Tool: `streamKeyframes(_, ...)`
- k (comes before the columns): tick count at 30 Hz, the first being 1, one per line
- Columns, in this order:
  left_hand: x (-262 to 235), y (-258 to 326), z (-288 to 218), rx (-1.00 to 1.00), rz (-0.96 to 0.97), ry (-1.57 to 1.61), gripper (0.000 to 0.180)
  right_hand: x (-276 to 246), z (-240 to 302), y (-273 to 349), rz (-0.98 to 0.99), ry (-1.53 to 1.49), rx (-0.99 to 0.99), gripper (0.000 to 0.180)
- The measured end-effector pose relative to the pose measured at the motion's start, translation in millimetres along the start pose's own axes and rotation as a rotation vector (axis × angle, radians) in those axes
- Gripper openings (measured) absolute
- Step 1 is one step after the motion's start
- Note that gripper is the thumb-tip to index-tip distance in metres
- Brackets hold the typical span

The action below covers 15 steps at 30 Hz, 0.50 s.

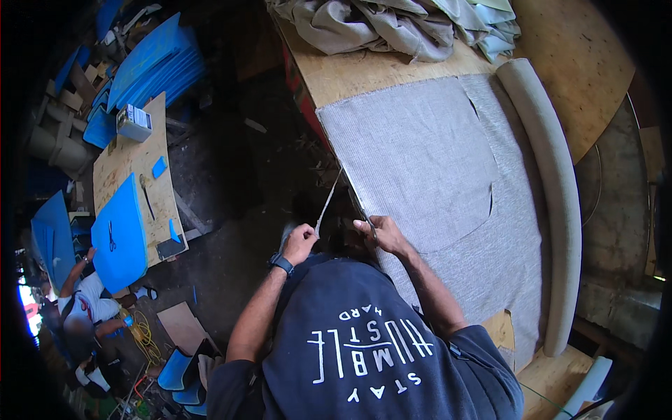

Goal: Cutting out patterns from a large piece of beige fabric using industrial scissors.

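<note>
A large grey woven fabric sheet lies flat on a plywood table. My right hand sits at the sheet's near left edge, closed on dark scissors that point up along that edge. My left hand, with a watch on its wrist, pinches the lower end of a thin grey fabric strip. The strip runs taut up to the sheet's edge. My dark shirt fills the lower middle.
A long curved beige cushion lies along the sheet's right side. Crumpled beige cloth is piled at the table's far end. To the left stands a lower plywood bench with blue foam pieces and a small box. Another person crouches at lower left.
</note>
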State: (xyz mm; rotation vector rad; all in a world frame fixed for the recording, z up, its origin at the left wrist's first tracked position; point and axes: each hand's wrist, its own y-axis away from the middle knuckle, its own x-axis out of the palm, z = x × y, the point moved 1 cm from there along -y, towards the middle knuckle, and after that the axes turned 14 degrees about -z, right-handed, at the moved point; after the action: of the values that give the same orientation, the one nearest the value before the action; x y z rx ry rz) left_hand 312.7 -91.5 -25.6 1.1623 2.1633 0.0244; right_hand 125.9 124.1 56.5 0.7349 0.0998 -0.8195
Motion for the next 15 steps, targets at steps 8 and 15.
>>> streamKeyframes(8, -3, -95, -50, 0.212, -0.140, 0.060, 0.029, -16, -7, 6, 0.076, -0.020, 0.108, 0.066)
streamKeyframes(15, 42, -151, -96, 0.259, -0.201, -0.027, 0.022, -18, 8, 15, 0.106, -0.002, 0.154, 0.074)
